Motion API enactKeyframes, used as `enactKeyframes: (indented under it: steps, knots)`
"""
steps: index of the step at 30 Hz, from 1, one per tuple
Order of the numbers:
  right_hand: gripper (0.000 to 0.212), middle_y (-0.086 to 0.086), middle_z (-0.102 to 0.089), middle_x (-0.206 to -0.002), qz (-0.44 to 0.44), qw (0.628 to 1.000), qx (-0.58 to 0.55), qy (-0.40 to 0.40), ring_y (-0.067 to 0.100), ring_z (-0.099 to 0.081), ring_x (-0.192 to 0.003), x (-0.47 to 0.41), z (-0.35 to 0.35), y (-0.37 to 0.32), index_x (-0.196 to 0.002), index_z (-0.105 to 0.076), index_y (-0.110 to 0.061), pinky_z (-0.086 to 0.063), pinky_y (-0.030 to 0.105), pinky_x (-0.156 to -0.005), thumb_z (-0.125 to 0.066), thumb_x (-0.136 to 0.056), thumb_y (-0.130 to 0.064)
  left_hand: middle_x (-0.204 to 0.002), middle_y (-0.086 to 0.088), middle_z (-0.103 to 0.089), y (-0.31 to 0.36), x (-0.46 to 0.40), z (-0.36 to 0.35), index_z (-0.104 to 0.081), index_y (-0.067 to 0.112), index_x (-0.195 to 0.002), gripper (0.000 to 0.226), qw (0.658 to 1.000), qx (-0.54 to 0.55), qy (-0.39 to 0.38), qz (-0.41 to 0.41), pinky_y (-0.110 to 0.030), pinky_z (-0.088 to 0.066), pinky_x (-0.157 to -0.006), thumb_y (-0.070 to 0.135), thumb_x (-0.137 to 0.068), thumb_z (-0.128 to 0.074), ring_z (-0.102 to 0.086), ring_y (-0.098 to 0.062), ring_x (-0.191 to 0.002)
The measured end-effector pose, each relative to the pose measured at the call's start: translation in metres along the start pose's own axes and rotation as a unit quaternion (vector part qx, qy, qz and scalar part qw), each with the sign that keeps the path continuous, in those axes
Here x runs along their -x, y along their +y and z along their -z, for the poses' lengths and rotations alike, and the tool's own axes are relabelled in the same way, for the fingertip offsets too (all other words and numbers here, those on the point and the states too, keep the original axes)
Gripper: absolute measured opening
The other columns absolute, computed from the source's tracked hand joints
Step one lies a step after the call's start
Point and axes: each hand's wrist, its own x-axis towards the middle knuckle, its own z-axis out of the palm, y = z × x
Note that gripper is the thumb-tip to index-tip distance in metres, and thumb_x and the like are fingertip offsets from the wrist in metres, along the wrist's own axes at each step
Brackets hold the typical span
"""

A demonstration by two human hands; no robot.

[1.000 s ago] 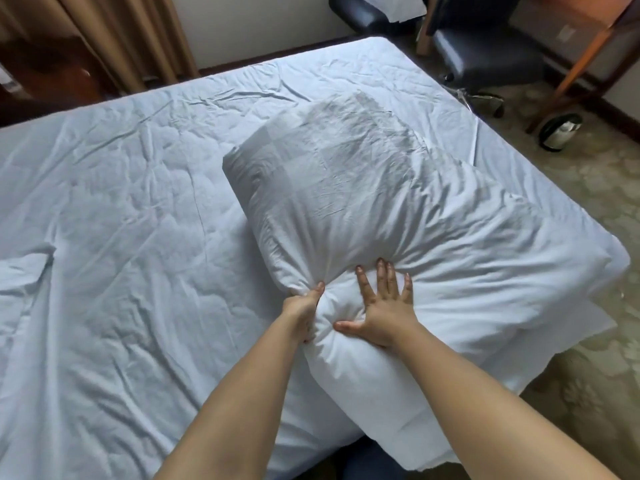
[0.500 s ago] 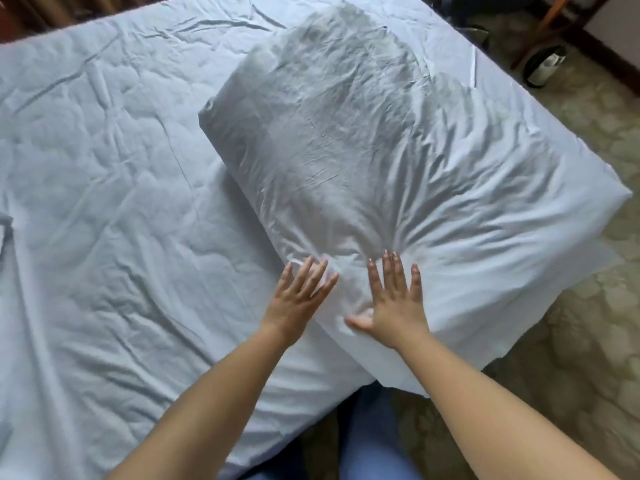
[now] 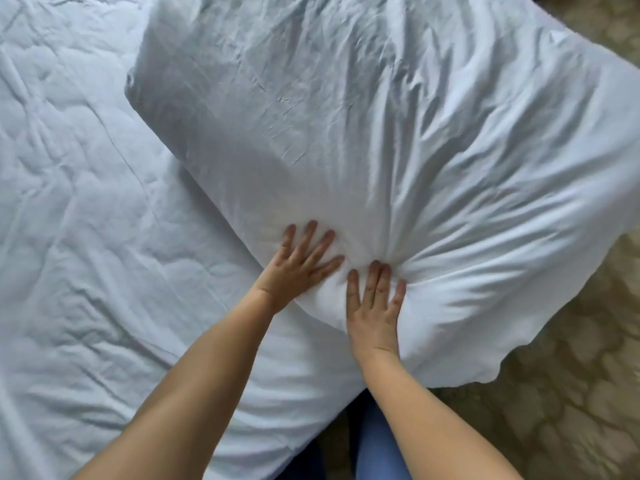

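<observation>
Both hands lay flat with straight fingers, the left hand (image 3: 300, 264) and right hand (image 3: 374, 308) pressing the near edge of the plump white cotton pillow (image 3: 363, 140), which seemingly overhung the wrinkled white bedsheet (image 3: 79, 237) beside patterned beige carpet (image 3: 571, 393).

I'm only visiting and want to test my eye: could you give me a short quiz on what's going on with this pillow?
1. True or false: the left hand and the right hand both press flat, fingers straight, on the white pillow.
2. The pillow lies mostly on: A) the wrinkled bed sheet; B) a chair; C) a desk.
3. Fill in: the pillow's near right corner hangs past the bed over the patterned ____.

Key: 1 true; 2 A; 3 carpet.
</observation>
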Motion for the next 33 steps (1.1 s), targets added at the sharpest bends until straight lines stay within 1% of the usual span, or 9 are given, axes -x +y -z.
enactKeyframes:
  steps: [3, 7, 11, 15, 21, 23, 26, 30, 33]
  knots:
    - [0.023, 0.023, -0.05, -0.11, 0.022, 0.999, -0.008, 0.029, 0.047, -0.043, -0.111, -0.015, 0.0, -0.005, -0.102, -0.05, -0.008, -0.026, 0.063, -0.097, -0.036, -0.084, -0.003, -0.122, -0.013, -0.059, -0.011, -0.011, -0.012, -0.054, 0.021, -0.124, 0.029, 0.997, 0.023, 0.05, -0.059, -0.055, -0.053, -0.077, 0.017, -0.098, -0.041, -0.064, -0.044, -0.099]
    - [0.028, 0.011, -0.054, -0.06, 0.036, 0.996, -0.064, -0.054, 0.026, -0.055, -0.057, -0.017, 0.02, -0.003, -0.058, -0.057, -0.018, -0.042, 0.034, -0.059, -0.036, -0.074, -0.006, -0.063, -0.003, -0.056, -0.03, -0.032, 0.005, -0.06, 0.016, -0.066, 0.035, 0.996, 0.036, -0.003, -0.078, -0.024, -0.043, -0.045, -0.005, -0.081, -0.036, -0.049, -0.019, -0.048]
    - [0.027, 0.008, -0.053, -0.048, 0.04, 0.997, -0.046, 0.039, 0.023, -0.052, -0.042, -0.013, 0.037, -0.005, -0.049, -0.055, -0.017, -0.039, 0.021, -0.043, -0.036, -0.065, -0.007, -0.047, -0.001, -0.047, -0.035, -0.038, 0.034, -0.049, 0.019, -0.047, 0.029, 0.995, 0.059, -0.071, -0.023, -0.017, -0.033, -0.044, -0.001, -0.066, -0.04, -0.044, -0.014, -0.039]
    - [0.007, 0.011, -0.052, -0.043, 0.033, 0.994, -0.073, 0.075, 0.027, -0.051, -0.035, 0.006, 0.071, -0.018, -0.045, -0.054, -0.013, -0.041, 0.023, -0.037, -0.059, -0.041, -0.009, -0.04, 0.002, -0.047, -0.054, -0.028, 0.075, -0.051, 0.018, -0.042, 0.028, 0.989, 0.092, -0.111, 0.005, -0.013, -0.031, -0.045, 0.006, -0.06, -0.034, -0.045, -0.012, -0.033]
    - [0.038, 0.009, -0.055, -0.043, 0.037, 0.99, -0.117, 0.068, 0.026, -0.055, -0.035, 0.06, 0.118, -0.069, -0.047, -0.057, -0.012, -0.044, 0.022, -0.036, -0.082, -0.018, -0.01, -0.041, 0.006, -0.051, -0.085, 0.024, 0.132, -0.058, 0.02, -0.043, 0.012, 0.991, 0.062, -0.121, -0.014, -0.013, -0.034, -0.042, 0.017, -0.052, -0.051, -0.049, -0.013, -0.032]
    - [0.034, 0.015, -0.066, -0.067, 0.047, 0.994, -0.097, 0.018, 0.031, -0.066, -0.059, 0.092, 0.133, -0.094, -0.07, -0.065, -0.008, -0.053, 0.028, -0.052, -0.084, -0.042, -0.015, -0.042, 0.005, -0.052, -0.085, 0.058, 0.148, -0.059, 0.022, -0.044, 0.006, 0.988, 0.053, -0.144, -0.036, -0.013, -0.036, -0.04, 0.016, -0.047, -0.059, -0.051, -0.014, -0.033]
    - [0.03, 0.013, -0.061, -0.117, 0.105, 0.989, -0.085, -0.067, 0.029, -0.059, -0.111, 0.127, 0.125, -0.128, -0.117, -0.054, -0.008, -0.046, 0.033, -0.092, -0.055, -0.087, -0.011, -0.042, 0.006, -0.053, -0.08, 0.11, 0.163, -0.059, 0.023, -0.044, 0.008, 0.974, 0.058, -0.213, -0.043, -0.014, -0.036, -0.039, 0.018, -0.051, -0.057, -0.052, -0.014, -0.033]
    - [0.024, 0.014, -0.068, -0.101, 0.128, 0.979, -0.135, -0.084, 0.031, -0.067, -0.098, 0.142, 0.11, -0.163, -0.103, -0.062, -0.008, -0.052, 0.034, -0.083, -0.058, -0.08, -0.01, -0.04, 0.004, -0.053, -0.073, 0.152, 0.162, -0.059, 0.021, -0.042, 0.036, 0.97, 0.073, -0.23, 0.0, -0.014, -0.036, -0.04, 0.011, -0.063, -0.031, -0.051, -0.015, -0.033]
    - [0.025, 0.01, -0.066, -0.112, 0.143, 0.975, -0.133, -0.103, 0.028, -0.063, -0.106, 0.132, 0.111, -0.17, -0.11, -0.059, -0.01, -0.047, 0.032, -0.09, -0.049, -0.088, -0.012, -0.041, 0.004, -0.053, -0.081, 0.151, 0.167, -0.058, 0.022, -0.043, 0.022, 0.956, 0.078, -0.282, 0.012, -0.014, -0.036, -0.04, 0.017, -0.058, -0.043, -0.051, -0.015, -0.033]
